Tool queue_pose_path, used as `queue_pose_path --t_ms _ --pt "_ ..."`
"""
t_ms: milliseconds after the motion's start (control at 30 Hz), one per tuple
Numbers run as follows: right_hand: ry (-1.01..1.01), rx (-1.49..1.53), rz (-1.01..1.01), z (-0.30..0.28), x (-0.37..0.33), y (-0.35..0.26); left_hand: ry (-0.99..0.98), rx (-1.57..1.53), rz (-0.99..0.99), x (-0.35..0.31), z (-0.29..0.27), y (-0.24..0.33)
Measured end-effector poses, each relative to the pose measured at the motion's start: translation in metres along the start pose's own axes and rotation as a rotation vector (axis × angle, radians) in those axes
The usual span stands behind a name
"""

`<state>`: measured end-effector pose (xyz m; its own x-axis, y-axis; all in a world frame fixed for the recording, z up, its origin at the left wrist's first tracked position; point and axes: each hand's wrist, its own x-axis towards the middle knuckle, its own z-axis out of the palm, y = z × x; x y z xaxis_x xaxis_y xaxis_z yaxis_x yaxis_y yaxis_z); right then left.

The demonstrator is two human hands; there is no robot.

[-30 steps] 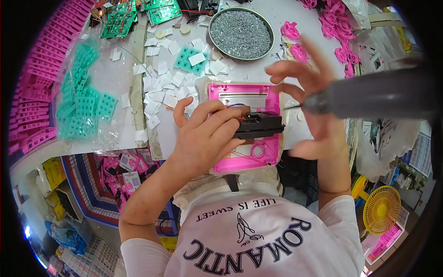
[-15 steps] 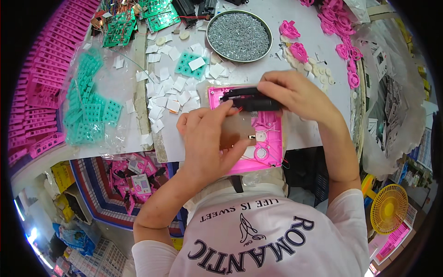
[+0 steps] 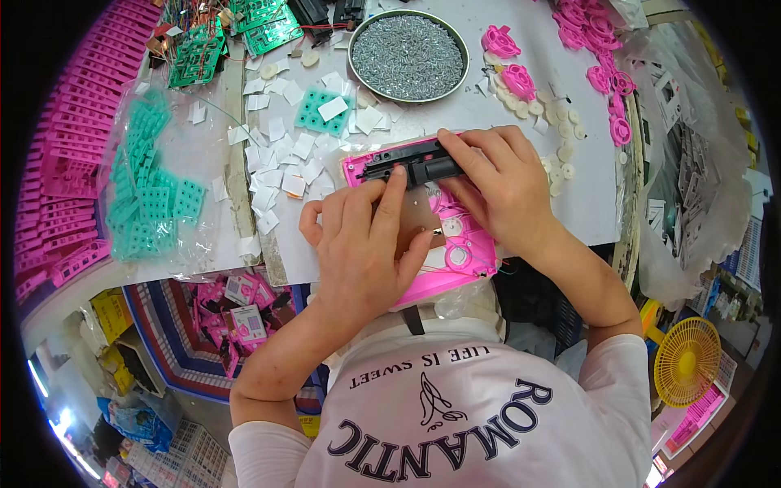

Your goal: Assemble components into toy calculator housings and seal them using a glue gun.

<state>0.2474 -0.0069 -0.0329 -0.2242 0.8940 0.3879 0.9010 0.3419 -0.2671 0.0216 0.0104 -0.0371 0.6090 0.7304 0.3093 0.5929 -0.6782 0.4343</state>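
A pink plastic housing (image 3: 480,276) lies at the table's near edge, open side up, with thin wires and round fittings inside. Over its far end sits a long black plastic part (image 3: 419,165), slightly tilted. My right hand (image 3: 506,180) grips its right end between thumb and fingers. With my left hand (image 3: 358,240) I hold a flat brown board (image 3: 417,215) over the housing, thumb by its near right corner. The left index fingertip touches the black part near its middle. My left palm and fingers hide the housing's left side.
A round tin (image 3: 409,57) of small screws stands beyond the housing. White paper squares (image 3: 281,154), teal rubber keypads (image 3: 163,195) and green circuit boards (image 3: 195,61) lie to the left. Pink parts (image 3: 518,81) and pale discs (image 3: 561,150) lie right. A basket (image 3: 187,350) sits below left.
The black part has turned and come down closer to the housing's far end. My right hand has moved nearer, with its thumb now below the part. The housing has turned slightly.
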Motion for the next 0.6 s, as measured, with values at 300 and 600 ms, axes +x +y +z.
queue_pose_path --t_ms 300,600 --pt "-0.093 -0.043 -0.069 -0.017 0.005 0.002 -0.102 0.116 0.048 0.008 -0.012 0.0" --pt "-0.361 0.381 0.302 -0.116 0.021 0.028 -0.1 -0.389 -0.012 0.099 -0.017 -0.066"
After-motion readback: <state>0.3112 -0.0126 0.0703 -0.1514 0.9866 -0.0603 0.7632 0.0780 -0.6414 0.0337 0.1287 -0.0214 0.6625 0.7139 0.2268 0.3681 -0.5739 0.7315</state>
